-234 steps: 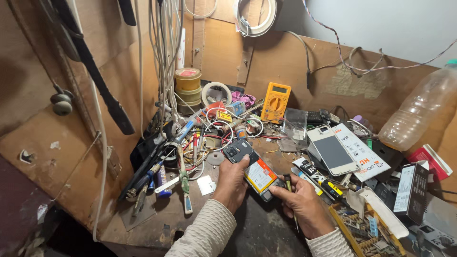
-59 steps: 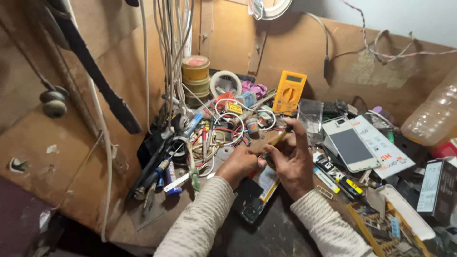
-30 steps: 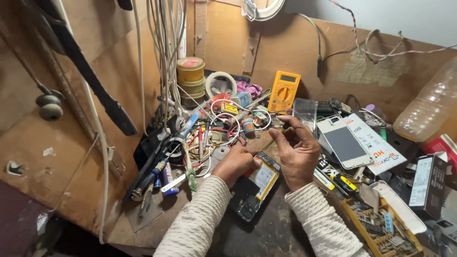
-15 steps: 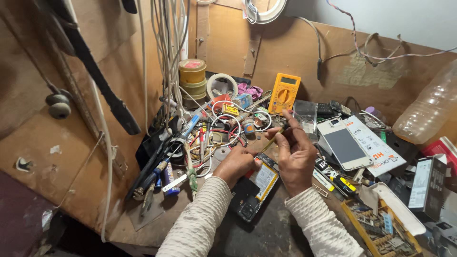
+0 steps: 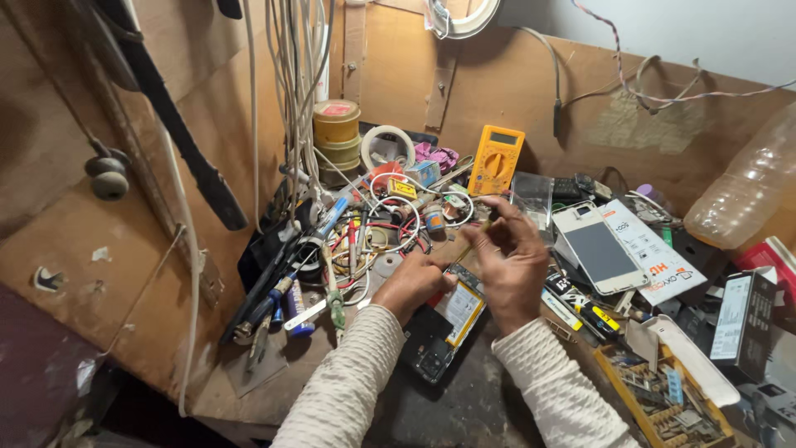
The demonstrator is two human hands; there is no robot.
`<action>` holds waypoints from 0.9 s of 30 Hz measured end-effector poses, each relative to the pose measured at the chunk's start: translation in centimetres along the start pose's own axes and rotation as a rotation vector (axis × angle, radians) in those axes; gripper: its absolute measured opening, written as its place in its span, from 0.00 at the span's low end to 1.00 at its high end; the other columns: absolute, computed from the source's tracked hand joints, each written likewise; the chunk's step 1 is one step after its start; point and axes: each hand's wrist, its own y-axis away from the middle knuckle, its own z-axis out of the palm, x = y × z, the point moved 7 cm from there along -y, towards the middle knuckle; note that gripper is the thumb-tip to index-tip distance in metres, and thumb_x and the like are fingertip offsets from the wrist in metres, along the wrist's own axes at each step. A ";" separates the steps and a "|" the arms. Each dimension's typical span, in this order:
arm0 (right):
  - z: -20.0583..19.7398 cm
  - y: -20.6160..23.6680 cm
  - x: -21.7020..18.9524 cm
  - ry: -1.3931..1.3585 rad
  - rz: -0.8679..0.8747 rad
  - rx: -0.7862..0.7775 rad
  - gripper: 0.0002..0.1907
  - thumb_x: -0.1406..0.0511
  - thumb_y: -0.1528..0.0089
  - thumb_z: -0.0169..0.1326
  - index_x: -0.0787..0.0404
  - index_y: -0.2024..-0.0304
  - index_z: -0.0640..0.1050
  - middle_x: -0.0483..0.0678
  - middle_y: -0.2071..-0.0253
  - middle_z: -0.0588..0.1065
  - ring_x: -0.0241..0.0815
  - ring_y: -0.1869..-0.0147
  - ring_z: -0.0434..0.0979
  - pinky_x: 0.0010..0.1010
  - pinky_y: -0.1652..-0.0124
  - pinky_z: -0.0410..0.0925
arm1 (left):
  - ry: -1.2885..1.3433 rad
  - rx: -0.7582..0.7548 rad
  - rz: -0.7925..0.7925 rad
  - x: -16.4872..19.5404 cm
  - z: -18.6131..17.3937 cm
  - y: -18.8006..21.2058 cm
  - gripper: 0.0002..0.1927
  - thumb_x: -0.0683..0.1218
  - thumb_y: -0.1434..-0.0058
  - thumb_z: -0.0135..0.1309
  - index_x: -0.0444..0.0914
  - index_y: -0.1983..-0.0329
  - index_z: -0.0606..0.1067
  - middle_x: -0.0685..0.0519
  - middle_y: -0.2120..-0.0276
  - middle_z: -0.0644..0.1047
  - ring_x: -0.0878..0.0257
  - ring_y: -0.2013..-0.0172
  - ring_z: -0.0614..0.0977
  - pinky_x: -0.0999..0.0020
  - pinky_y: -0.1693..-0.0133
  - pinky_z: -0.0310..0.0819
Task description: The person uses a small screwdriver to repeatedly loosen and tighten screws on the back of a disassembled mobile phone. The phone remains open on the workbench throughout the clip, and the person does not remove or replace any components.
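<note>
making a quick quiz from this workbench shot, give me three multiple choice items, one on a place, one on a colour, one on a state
1. Where does the opened black phone with its yellow-labelled battery lie?
A. on the bench under both hands
B. hung on the back wall
C. inside the clear plastic bottle

2. What colour is the boxy handheld multimeter leaning at the back board?
A. blue
B. yellow-orange
C. white

3. How is the right hand placed?
A. flat on the white phone
B. raised above the opened phone, fingers curled
C. gripping the bottle

Answers:
1 A, it lies on the dark bench below the left hand and right hand.
2 B, its case is yellow-orange.
3 B, the fingers curl above the opened phone; whether they pinch anything is unclear.
</note>
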 end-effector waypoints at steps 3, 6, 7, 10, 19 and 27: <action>0.4 0.0 0.0 -0.148 0.025 -0.030 0.25 0.75 0.35 0.61 0.58 0.36 0.78 0.44 0.59 0.77 0.30 0.57 0.77 0.23 0.56 0.73 | -0.010 0.035 -0.054 -0.3 -0.3 0.0 0.09 0.40 0.44 0.60 0.26 0.67 0.80 0.52 0.77 0.76 0.63 0.76 0.73 0.66 0.72 0.65; 0.6 0.3 -0.1 -0.233 0.046 -0.075 0.27 0.72 0.34 0.52 0.55 0.32 0.69 0.40 0.57 0.79 0.28 0.53 0.81 0.21 0.51 0.75 | -0.012 0.041 -0.045 -0.1 -0.3 0.0 0.08 0.40 0.46 0.60 0.29 0.65 0.82 0.54 0.76 0.78 0.65 0.75 0.74 0.69 0.70 0.67; 0.6 0.4 -0.4 -0.177 -0.002 -0.070 0.28 0.73 0.36 0.55 0.56 0.33 0.70 0.41 0.56 0.78 0.29 0.53 0.80 0.22 0.51 0.75 | 0.009 0.032 -0.033 -0.1 -0.2 0.1 0.08 0.40 0.46 0.59 0.30 0.65 0.82 0.54 0.77 0.77 0.66 0.75 0.74 0.68 0.70 0.66; 0.2 0.4 -0.6 -0.060 -0.038 -0.019 0.29 0.74 0.38 0.63 0.59 0.34 0.74 0.46 0.58 0.75 0.34 0.56 0.76 0.25 0.55 0.72 | 0.039 0.003 -0.007 0.1 0.0 0.1 0.08 0.40 0.45 0.58 0.32 0.65 0.82 0.55 0.77 0.77 0.66 0.76 0.73 0.69 0.71 0.66; 0.6 0.5 -1.0 -0.001 -0.083 -0.047 0.33 0.73 0.39 0.63 0.57 0.32 0.69 0.44 0.57 0.73 0.31 0.56 0.74 0.24 0.55 0.73 | 0.033 0.007 -0.038 -0.7 0.1 -0.7 0.05 0.40 0.43 0.58 0.32 0.68 0.81 0.55 0.78 0.76 0.66 0.77 0.73 0.69 0.72 0.65; 1.1 0.4 -0.1 -0.175 0.009 -0.115 0.32 0.73 0.36 0.54 0.55 0.29 0.67 0.42 0.59 0.76 0.29 0.55 0.80 0.22 0.51 0.75 | -0.030 -0.017 0.009 -0.4 0.0 -0.5 0.07 0.41 0.42 0.58 0.31 0.69 0.80 0.55 0.80 0.73 0.66 0.78 0.72 0.69 0.73 0.64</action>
